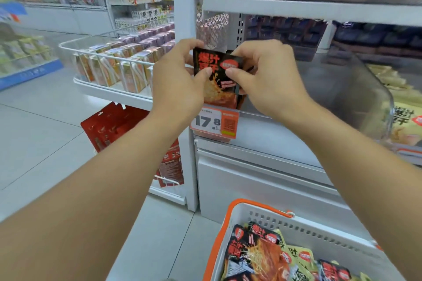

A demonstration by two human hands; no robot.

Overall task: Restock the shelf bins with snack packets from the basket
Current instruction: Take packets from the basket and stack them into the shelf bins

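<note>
Down at 5 o'clock sits the white plastic basket with the orange handle (230, 230), with plenty of black-and-red and yellow snack packets (258, 255) left in it, so I'd say there's a good bit of restocking to go; further up, dead centre, both hands are on a small stack of black packets with red lettering (217, 75); left hand (180, 80) pinches the left edge, thumb on the front; right hand (269, 77) pinches the right edge the same way; behind them, towards 3 o'clock, is the clear plastic shelf bin (342, 89), which looks nearly bare, with the orange price tag (214, 123) just below the packets; my tip: square the stack first, keep the print facing out, then lower it in past the clear front wall rather than dropping it.
</note>
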